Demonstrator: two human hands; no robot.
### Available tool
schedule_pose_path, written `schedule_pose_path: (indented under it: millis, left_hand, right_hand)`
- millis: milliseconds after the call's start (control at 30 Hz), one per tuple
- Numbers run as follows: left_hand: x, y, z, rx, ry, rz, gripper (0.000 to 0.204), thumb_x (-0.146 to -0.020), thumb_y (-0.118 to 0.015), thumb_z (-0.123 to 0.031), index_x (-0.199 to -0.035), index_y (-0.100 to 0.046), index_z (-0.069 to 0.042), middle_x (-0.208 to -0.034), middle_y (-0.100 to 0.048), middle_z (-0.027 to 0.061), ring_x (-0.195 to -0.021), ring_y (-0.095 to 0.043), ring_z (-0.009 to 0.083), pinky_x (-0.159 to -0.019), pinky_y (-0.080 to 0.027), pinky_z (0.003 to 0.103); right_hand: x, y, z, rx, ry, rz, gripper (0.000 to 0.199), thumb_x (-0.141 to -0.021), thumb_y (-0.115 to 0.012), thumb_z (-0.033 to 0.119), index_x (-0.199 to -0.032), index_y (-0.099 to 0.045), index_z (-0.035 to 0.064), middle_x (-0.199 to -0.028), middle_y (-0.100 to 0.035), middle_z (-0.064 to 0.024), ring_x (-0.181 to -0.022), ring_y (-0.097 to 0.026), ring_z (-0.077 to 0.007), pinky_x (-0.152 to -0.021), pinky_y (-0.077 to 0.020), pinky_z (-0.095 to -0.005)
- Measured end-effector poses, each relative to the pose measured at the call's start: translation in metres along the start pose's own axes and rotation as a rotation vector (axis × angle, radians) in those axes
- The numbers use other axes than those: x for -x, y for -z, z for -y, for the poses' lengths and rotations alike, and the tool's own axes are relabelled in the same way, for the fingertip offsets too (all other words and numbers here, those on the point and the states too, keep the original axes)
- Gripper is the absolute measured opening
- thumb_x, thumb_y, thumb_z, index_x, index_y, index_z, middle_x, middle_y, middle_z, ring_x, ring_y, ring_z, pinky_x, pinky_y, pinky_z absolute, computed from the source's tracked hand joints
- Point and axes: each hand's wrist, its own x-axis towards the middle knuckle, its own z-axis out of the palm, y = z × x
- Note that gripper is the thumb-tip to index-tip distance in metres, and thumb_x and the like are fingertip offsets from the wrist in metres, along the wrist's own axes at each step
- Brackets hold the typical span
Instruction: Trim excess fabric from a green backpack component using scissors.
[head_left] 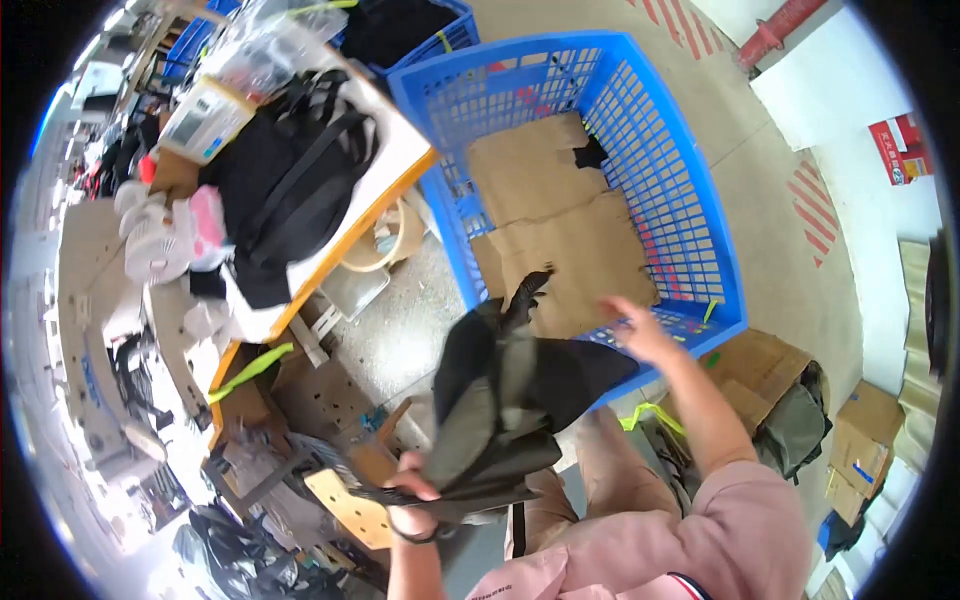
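Head view: the left hand (413, 488), at lower centre-left, has its fingers curled closed around the gathered lower-left end of a black and olive-grey fabric piece (490, 415). A black band (418, 538) circles that wrist. The piece spreads across the centre of the frame, creased and folded; its black panel reaches right across the near rim of a blue perforated plastic crate (668, 130), and a thin black strap (524, 296) juts up from its top.

The right hand (634, 328), right of centre, is over the near part of the crate, fingers loosely apart and pointing left, pinching nothing. It is just beside the black panel; whether they touch, I cannot tell. Brown cardboard (560, 225) lines the crate's bottom, with a small black scrap (591, 154) toward its far side.

At upper left, black fabric with straps (290, 195) lies on a white, orange-edged worktable (400, 145). A cardboard box (765, 365) stands at lower right.
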Motion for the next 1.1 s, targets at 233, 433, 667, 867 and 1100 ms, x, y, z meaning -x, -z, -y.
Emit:
schedule_pose_path:
  millis: [233,433,667,867,1100]
  left_hand:
    - [0.166,0.175,-0.085,0.195,-0.055,-0.768,0.033,-0.092,-0.050,-0.035,-0.105,-0.056,-0.005,-0.118,-0.058,0.0134,-0.105,-0.057,0.0240,-0.093,-0.044,0.041]
    - [0.340,0.310,-0.090,-0.987,-0.174,-0.854,0.058,-0.097,-0.037,-0.039,-0.147,-0.033,-0.009,-0.135,-0.050,0.0112,-0.111,-0.052,0.0204,-0.100,-0.038,0.034]
    - [0.425,0.368,-0.134,-0.617,-0.177,-1.549,0.052,-0.091,-0.039,-0.025,-0.138,-0.048,-0.004,-0.128,-0.056,0.0167,-0.105,-0.058,0.0261,-0.084,-0.046,0.033]
    - [0.519,0.407,-0.126,-0.722,-0.399,-1.357,0.077,-0.093,-0.025,-0.055,-0.145,-0.034,0.001,-0.140,-0.045,0.0150,-0.124,-0.046,0.0249,-0.099,-0.039,0.035]
    - [0.686,0.457,-0.144,-0.910,-0.040,-1.725,0.059,-0.096,-0.033,-0.041,-0.120,-0.058,0.007,-0.120,-0.059,0.0166,-0.102,-0.060,0.0244,-0.086,-0.049,0.036]
  right_hand:
    - [0.062,0.017,-0.140,1.306,-0.521,0.543,0.059,-0.075,-0.065,0.015,-0.132,-0.052,0.0177,-0.135,-0.052,-0.0103,-0.131,-0.042,-0.0328,-0.109,-0.0307,-0.0546]
    - [0.083,-0.030,-0.145,1.320,-0.506,0.396,0.047,-0.075,-0.061,0.013,-0.122,-0.062,0.0138,-0.121,-0.063,-0.0133,-0.115,-0.057,-0.0324,-0.099,-0.0430,-0.0485]
    - [0.150,-0.186,-0.135,1.209,-0.544,0.518,0.039,-0.079,-0.059,0.014,-0.117,-0.063,0.0075,-0.117,-0.063,-0.0195,-0.109,-0.061,-0.0340,-0.092,-0.0490,-0.0419]
    - [0.180,-0.332,-0.093,1.056,-0.490,0.626,0.053,-0.073,-0.074,0.041,-0.107,-0.066,0.0005,-0.109,-0.066,-0.0220,-0.104,-0.063,-0.0353,-0.088,-0.0496,-0.0426]
    - [0.174,-0.449,-0.066,0.920,-0.367,0.714,0.078,-0.067,-0.078,0.056,-0.105,-0.063,-0.0102,-0.106,-0.065,-0.0273,-0.095,-0.066,-0.0361,-0.081,-0.0516,-0.0435]
